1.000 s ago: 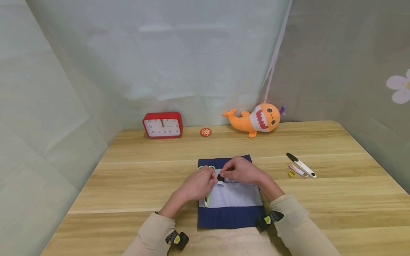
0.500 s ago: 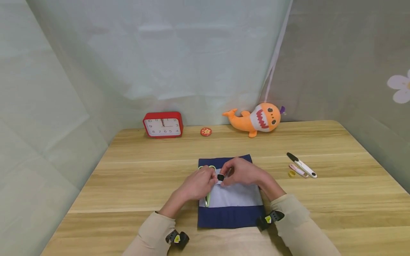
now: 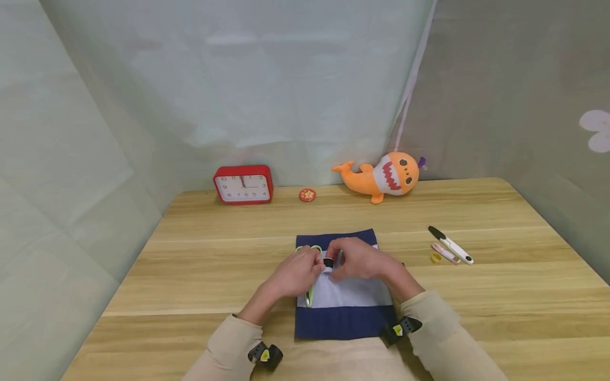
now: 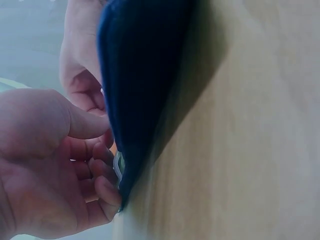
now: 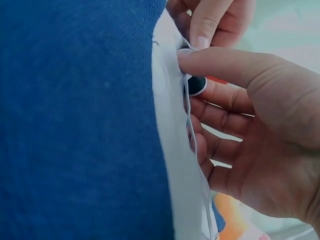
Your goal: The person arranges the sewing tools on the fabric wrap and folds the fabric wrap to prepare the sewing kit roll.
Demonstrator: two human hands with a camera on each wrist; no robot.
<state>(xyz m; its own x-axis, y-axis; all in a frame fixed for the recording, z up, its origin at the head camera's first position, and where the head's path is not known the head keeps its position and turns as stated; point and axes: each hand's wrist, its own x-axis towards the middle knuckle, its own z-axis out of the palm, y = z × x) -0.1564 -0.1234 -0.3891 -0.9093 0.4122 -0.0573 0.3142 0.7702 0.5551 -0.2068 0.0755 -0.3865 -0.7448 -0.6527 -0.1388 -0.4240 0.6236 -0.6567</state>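
A cloth roll [image 3: 343,323], navy with a pale inner panel, lies flat on the table. Between my hands a small spool of black thread [image 3: 328,263] with white ends stands at the pale pocket's edge. My right hand [image 3: 359,259] holds it, thumb on the near side and forefinger on the far side; the right wrist view has the spool [image 5: 196,86] half behind the white pocket edge [image 5: 167,110]. My left hand [image 3: 297,272] pinches that edge at the spool's left. Under it lie green-handled scissors [image 3: 310,297], their middle hidden.
To the right on the table [image 3: 214,296] lie white thread snips with a black cap [image 3: 450,244], a pink-and-white slim tool [image 3: 445,253] and a yellow ring [image 3: 436,258]. Along the back are a red clock [image 3: 243,185], a round red badge [image 3: 307,195] and an orange shark plush [image 3: 381,175].
My right thumb and forefinger have spread apart around the spool, and more of its black thread and white end shows. The left hand keeps its place.
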